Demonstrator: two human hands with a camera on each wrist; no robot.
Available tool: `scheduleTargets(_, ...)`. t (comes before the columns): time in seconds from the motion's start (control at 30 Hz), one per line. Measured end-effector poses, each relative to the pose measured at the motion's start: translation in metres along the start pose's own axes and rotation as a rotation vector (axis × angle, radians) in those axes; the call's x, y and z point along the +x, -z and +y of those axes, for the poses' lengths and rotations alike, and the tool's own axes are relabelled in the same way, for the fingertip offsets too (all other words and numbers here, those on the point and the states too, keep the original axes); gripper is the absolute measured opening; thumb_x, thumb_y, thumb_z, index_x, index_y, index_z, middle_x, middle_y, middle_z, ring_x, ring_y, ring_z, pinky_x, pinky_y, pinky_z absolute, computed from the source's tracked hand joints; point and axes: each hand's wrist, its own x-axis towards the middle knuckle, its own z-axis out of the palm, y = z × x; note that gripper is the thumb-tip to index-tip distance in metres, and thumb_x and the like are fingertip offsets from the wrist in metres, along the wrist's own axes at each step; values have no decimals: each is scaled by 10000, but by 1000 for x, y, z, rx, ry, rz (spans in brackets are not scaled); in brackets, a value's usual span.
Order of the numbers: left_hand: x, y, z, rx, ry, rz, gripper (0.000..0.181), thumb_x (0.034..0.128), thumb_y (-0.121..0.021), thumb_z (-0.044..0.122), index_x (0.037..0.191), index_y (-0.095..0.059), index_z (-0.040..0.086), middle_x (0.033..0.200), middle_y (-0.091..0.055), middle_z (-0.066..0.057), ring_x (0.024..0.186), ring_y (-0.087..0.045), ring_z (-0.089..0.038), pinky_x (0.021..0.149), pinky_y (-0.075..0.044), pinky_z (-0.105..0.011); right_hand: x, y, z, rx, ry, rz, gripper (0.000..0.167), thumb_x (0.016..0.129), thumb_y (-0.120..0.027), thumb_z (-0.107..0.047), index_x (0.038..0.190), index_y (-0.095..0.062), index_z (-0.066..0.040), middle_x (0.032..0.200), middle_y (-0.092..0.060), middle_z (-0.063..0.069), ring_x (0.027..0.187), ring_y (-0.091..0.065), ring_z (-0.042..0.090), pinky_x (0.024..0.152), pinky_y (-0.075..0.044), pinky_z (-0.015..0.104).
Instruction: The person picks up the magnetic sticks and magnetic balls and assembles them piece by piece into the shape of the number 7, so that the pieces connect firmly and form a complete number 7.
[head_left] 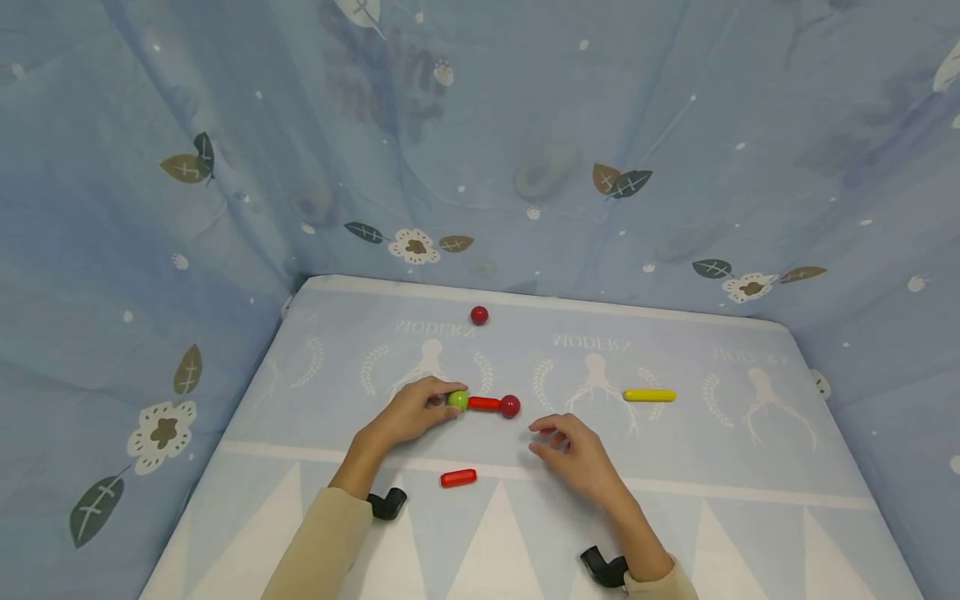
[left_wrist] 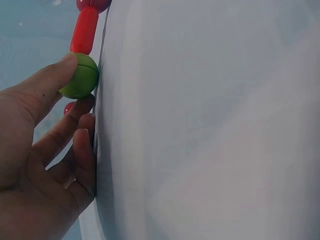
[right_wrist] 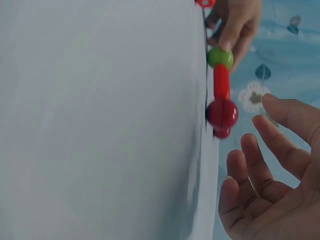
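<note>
A red rod (head_left: 483,403) lies in line between a green ball (head_left: 458,400) and a dark red ball (head_left: 510,406), joined to both as far as the views show. My left hand (head_left: 416,409) pinches the green ball between thumb and fingers; the left wrist view shows the thumb on the ball (left_wrist: 80,77). To the right of the dark red ball, my right hand (head_left: 576,454) hovers apart from it with loosely bent fingers and nothing in them. In the right wrist view its fingers (right_wrist: 285,152) are spread beside the dark red ball (right_wrist: 223,114).
Another red ball (head_left: 479,315) lies near the table's back edge. A loose red rod (head_left: 458,478) is nearer the front, and a yellow rod (head_left: 649,395) lies to the right. Black angled pieces (head_left: 387,504) show by both forearms. Blue patterned cloth (head_left: 480,150) surrounds the table.
</note>
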Motion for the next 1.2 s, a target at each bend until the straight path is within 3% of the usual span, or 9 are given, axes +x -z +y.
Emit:
scheduleTargets(0.3, 0, -1, -1, -9, 13, -4, 429, 902, -772, 235, 1318, -679, 284, 1085, -607, 75, 924, -516, -153, 806, -465, -347, -5, 30, 25, -15, -53, 96, 241, 870, -797, -128, 1102, -730, -128, 985, -629, -6, 840, -576, 141, 763, -487, 288)
scheduleTargets(0.67, 1, -1, 0, -12, 27, -4, 429, 901, -773, 244, 1316, -678, 294, 1056, -599, 86, 921, -511, -155, 794, -464, -340, -10, 61, 46, -30, -170, 142, 269, 921, -756, -241, 1164, -708, -136, 1077, -653, 38, 923, -604, 189, 807, -487, 312)
scheduleTargets(0.87, 1, -2, 0, -6, 27, -5, 434, 902, -771, 230, 1321, -676, 286, 1025, -593, 81, 917, -514, -161, 794, -468, -337, -8, 86, 58, -52, -229, 190, 334, 958, -709, -279, 1226, -681, -80, 1143, -647, 117, 995, -598, 254, 826, -473, 318)
scheduleTargets(1.03, 1, -2, 0, -1, 20, -3, 430, 905, -768, 229, 1322, -675, 279, 1018, -590, 77, 912, -511, -160, 790, -466, -337, -5, 107, 70, -78, -248, 219, 371, 984, -668, -316, 1261, -651, -71, 1182, -628, 155, 1037, -567, 285, 797, -471, 335)
scheduleTargets(1.2, 1, -2, -1, -5, 13, -3, 429, 904, -769, 232, 1321, -676, 277, 1044, -599, 75, 921, -516, -161, 802, -468, -341, 1, 122, 81, -109, -227, 247, 349, 986, -669, -277, 1255, -650, -55, 1173, -626, 167, 1018, -551, 277, 759, -466, 267)
